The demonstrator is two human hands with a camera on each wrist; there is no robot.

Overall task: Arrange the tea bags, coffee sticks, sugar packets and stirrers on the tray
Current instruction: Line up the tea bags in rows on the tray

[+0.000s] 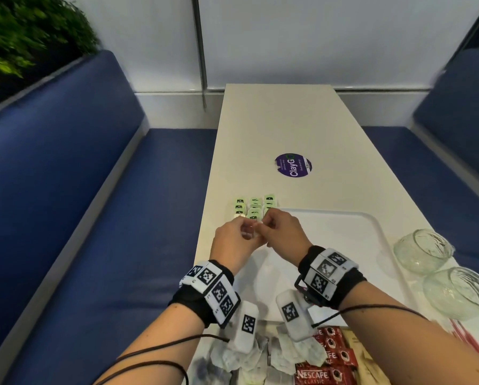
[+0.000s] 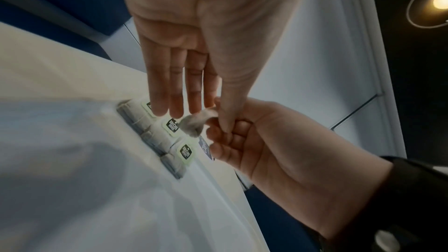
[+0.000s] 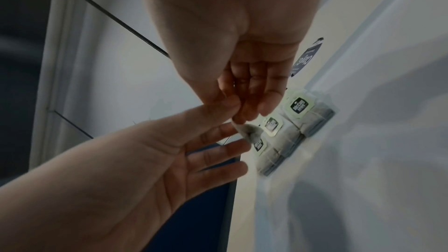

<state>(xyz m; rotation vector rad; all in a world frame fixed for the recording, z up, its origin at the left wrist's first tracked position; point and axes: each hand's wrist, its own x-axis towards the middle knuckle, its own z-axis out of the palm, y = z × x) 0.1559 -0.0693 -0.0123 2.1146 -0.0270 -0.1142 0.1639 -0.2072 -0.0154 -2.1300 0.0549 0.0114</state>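
Observation:
Both hands meet above the far left corner of the white tray (image 1: 343, 234). Between them hangs one small tea bag (image 2: 196, 123) (image 3: 249, 131). My right hand (image 1: 280, 229) (image 2: 232, 141) pinches its top with curled fingers. My left hand (image 1: 241, 237) (image 3: 194, 141) holds it from the other side with thumb and forefinger, the other fingers straight. Just beyond the hands, three short rows of tea bags with green tags (image 1: 255, 208) (image 2: 155, 133) (image 3: 290, 127) lie at that tray corner.
Loose tea bags (image 1: 246, 357), red Nescafe sticks (image 1: 327, 359) and red stirrers (image 1: 465, 337) lie near the table's front edge. Two glass bowls (image 1: 438, 270) stand right of the tray. A purple sticker (image 1: 293, 164) marks the table further back. Blue benches flank the table.

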